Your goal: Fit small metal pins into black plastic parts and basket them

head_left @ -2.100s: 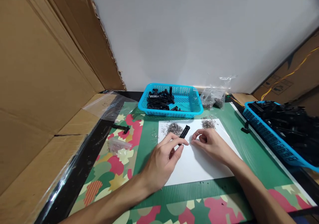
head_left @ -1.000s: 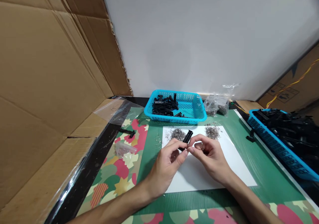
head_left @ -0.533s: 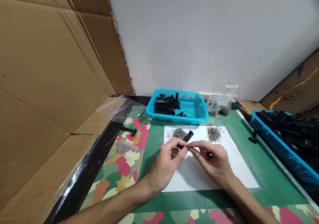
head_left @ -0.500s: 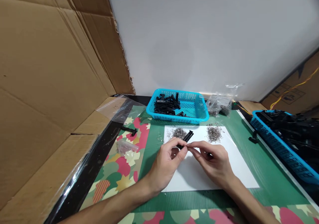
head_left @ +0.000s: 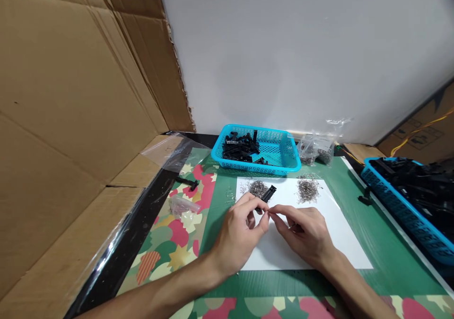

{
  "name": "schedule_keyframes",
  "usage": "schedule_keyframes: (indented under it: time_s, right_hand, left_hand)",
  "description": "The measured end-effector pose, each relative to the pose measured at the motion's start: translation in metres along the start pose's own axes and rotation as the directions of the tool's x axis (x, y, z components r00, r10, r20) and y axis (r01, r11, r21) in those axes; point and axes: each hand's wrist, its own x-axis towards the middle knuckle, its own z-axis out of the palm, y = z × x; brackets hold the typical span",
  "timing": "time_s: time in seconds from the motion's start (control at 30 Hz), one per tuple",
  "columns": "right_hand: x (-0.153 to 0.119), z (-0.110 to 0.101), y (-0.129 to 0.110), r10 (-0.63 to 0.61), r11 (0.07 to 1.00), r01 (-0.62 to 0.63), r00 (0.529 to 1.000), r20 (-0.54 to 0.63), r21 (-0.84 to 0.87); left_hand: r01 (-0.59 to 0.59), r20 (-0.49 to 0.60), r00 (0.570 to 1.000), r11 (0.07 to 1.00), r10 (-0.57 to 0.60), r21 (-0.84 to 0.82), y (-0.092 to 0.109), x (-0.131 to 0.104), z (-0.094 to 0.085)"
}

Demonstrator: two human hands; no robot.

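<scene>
My left hand (head_left: 239,231) is closed around a slim black plastic part (head_left: 268,194), whose far end sticks out up and to the right past the fingers. Thumb and forefinger of my right hand (head_left: 308,234) are pinched together, touching or almost touching my left fingertips; whatever they hold is too small to make out. Both hands are above a white sheet of paper (head_left: 283,253). Beyond them lie two piles of tiny metal pieces, a left pile (head_left: 257,188) partly behind my left hand and a right pile (head_left: 308,190).
A blue basket (head_left: 255,167) with several black parts stands at the back. Another blue basket (head_left: 400,205), heaped with black parts, is at the right. Clear bags (head_left: 315,149) sit by the wall; a small bag (head_left: 184,207) and a loose black part (head_left: 187,183) lie left. Cardboard (head_left: 78,82) rises at the left.
The view has shifted slightly, so the scene sits a little further right. My hands remain together, with small finger movements; the black part stays in my left hand.
</scene>
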Motion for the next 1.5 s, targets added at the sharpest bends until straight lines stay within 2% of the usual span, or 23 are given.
schedule_keyframes:
  time_s: [0.1, 0.2, 0.37, 0.5, 0.6, 0.7, 0.77, 0.93, 1.03, 1.17, 1.27, 1.37, 1.5]
  right_hand:
    - [0.000, -0.001, -0.002, 0.035, 0.999, -0.035, 0.999, -0.010, -0.007]
    - [0.002, -0.003, -0.003, 0.180, 0.982, -0.179, 0.984, -0.012, 0.053]
    - [0.003, -0.005, -0.003, 0.469, 0.842, -0.471, 0.880, 0.073, 0.263]
    - [0.004, -0.005, -0.003, 0.585, 0.695, -0.596, 0.794, 0.166, 0.402]
    - [0.006, -0.005, -0.002, 0.610, 0.630, -0.637, 0.760, 0.225, 0.445]
    - [0.007, -0.004, -0.001, 0.612, 0.601, -0.659, 0.743, 0.269, 0.452]
    - [0.008, -0.004, 0.000, 0.599, 0.608, -0.661, 0.746, 0.292, 0.439]
    - [0.007, -0.007, 0.000, 0.563, 0.702, -0.629, 0.777, 0.280, 0.334]
    - [0.006, -0.009, 0.000, 0.554, 0.694, -0.641, 0.766, 0.325, 0.327]
    - [0.006, -0.007, 0.004, 0.571, 0.587, -0.701, 0.713, 0.407, 0.405]
    - [0.007, -0.006, 0.007, 0.581, 0.476, -0.749, 0.662, 0.474, 0.462]
    - [0.009, -0.007, 0.008, 0.585, 0.365, -0.798, 0.598, 0.548, 0.481]
    - [0.009, -0.009, 0.008, 0.550, 0.281, -0.845, 0.531, 0.645, 0.456]
  left_hand:
    - [-0.002, 0.012, 1.000, 1.000, 0.002, -0.006, -0.001, -0.001, 0.000]
    - [0.001, 0.021, 1.000, 1.000, 0.000, -0.031, -0.002, -0.002, 0.000]
    - [0.008, 0.001, 1.000, 0.999, -0.008, -0.044, -0.002, -0.003, 0.001]
    - [-0.008, -0.026, 1.000, 0.998, 0.006, -0.059, -0.005, -0.003, 0.002]
    - [-0.025, -0.031, 0.999, 0.999, 0.024, -0.038, -0.007, -0.002, 0.001]
    - [-0.033, -0.034, 0.999, 0.999, 0.032, -0.020, -0.009, -0.002, 0.001]
    - [-0.030, -0.028, 0.999, 0.999, 0.030, -0.013, -0.009, -0.001, 0.001]
    - [-0.036, 0.014, 0.999, 0.999, 0.036, 0.021, -0.008, -0.001, 0.000]
    - [-0.039, 0.016, 0.999, 0.999, 0.038, 0.025, -0.007, -0.001, 0.000]
    - [-0.037, 0.018, 0.999, 0.998, 0.036, 0.044, -0.006, -0.002, 0.000]
    - [-0.069, 0.029, 0.997, 0.989, 0.066, 0.130, -0.006, -0.002, -0.002]
    - [-0.158, 0.071, 0.987, 0.949, 0.144, 0.272, -0.005, 0.000, -0.007]
    - [-0.308, 0.124, 0.951, 0.863, 0.282, 0.400, -0.004, 0.000, -0.011]
